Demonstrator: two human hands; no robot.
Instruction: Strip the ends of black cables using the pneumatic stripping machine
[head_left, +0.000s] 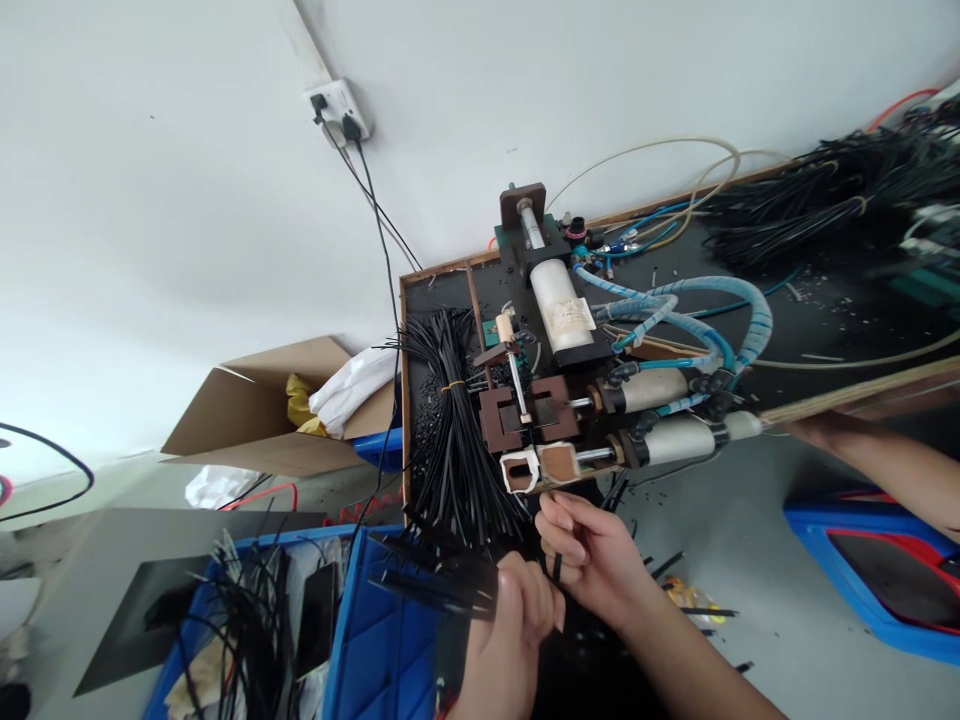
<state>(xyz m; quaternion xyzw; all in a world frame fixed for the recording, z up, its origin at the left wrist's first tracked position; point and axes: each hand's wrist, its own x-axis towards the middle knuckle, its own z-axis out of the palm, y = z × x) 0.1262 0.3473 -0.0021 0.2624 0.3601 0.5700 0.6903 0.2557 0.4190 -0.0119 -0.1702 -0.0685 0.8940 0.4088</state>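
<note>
My left hand [517, 625] is closed round a bunch of black cable pieces [439, 585] that fan out to the left. Just right of it, my right hand [592, 545] pinches a single black cable piece [556, 568] and holds it right under the white mouth [519, 470] of a small pneumatic machine [559, 400]. The two hands touch each other. A tied bundle of black cables [454, 420] lies on the black bench top to the left of the machine.
Blue air hoses [697, 310] and more black cable bundles [832, 200] lie at the back right. A cardboard box [262, 410] and blue crates [375, 640] holding cable scraps stand at the left. Another blue crate [885, 570] sits at the right. Another person's arm [885, 465] reaches in at the right.
</note>
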